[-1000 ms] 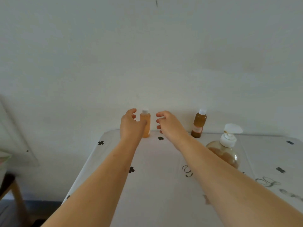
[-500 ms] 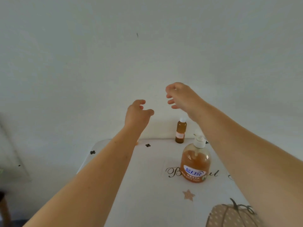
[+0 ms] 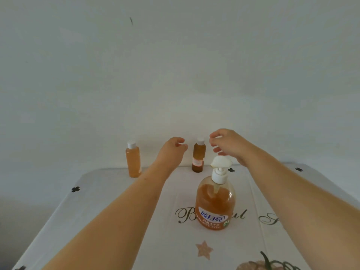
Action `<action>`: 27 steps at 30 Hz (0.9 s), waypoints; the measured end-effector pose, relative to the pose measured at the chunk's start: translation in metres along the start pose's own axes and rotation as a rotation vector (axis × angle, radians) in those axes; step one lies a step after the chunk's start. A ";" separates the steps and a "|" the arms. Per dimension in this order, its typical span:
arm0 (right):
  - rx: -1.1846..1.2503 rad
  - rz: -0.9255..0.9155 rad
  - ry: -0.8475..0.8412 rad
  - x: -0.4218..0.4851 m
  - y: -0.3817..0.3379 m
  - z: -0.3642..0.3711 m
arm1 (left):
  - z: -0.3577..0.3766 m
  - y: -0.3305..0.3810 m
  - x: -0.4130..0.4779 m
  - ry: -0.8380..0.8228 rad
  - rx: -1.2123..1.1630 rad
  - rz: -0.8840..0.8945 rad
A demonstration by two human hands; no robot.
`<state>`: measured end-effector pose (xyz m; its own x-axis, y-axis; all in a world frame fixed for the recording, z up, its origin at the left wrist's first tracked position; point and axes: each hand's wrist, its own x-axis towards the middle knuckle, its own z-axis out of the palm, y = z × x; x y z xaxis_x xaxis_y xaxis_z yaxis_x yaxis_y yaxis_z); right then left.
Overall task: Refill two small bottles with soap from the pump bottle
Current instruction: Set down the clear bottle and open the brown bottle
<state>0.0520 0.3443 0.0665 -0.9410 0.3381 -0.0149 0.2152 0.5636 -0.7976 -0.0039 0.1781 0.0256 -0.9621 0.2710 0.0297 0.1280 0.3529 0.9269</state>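
Note:
A pump bottle point(image 3: 215, 203) of orange soap with a white pump head stands on the table's middle. Behind it, against the wall, stand two small white-capped bottles: a pale orange one point(image 3: 133, 159) at the left and a darker brown one point(image 3: 198, 155) with a label. My left hand point(image 3: 171, 151) hovers just left of the brown bottle, fingers loosely curled, holding nothing. My right hand point(image 3: 228, 145) hovers to that bottle's right, above the pump head, fingers relaxed and empty.
The table point(image 3: 109, 211) wears a white cloth with black clover marks, script lettering, a star and a pumpkin print point(image 3: 263, 265) at the near edge. A plain wall point(image 3: 175, 75) rises right behind the bottles. The table's left edge drops off to a dark floor.
Both hands left the pale orange bottle standing at the left, rose, and came down on either side of the brown bottle. The view shifted right and down.

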 end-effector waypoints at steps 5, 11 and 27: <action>0.017 0.030 -0.068 0.016 0.025 0.015 | 0.023 -0.014 0.012 -0.058 0.037 -0.007; 0.081 -0.003 -0.106 0.020 0.036 0.022 | 0.038 -0.017 0.016 -0.077 0.034 0.029; 0.136 -0.160 -0.046 -0.027 -0.027 -0.023 | -0.002 0.053 -0.026 0.000 -0.043 0.254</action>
<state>0.0775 0.3374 0.1030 -0.9719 0.2161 0.0933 0.0280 0.4997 -0.8657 0.0276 0.1874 0.0748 -0.9004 0.3463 0.2634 0.3551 0.2350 0.9048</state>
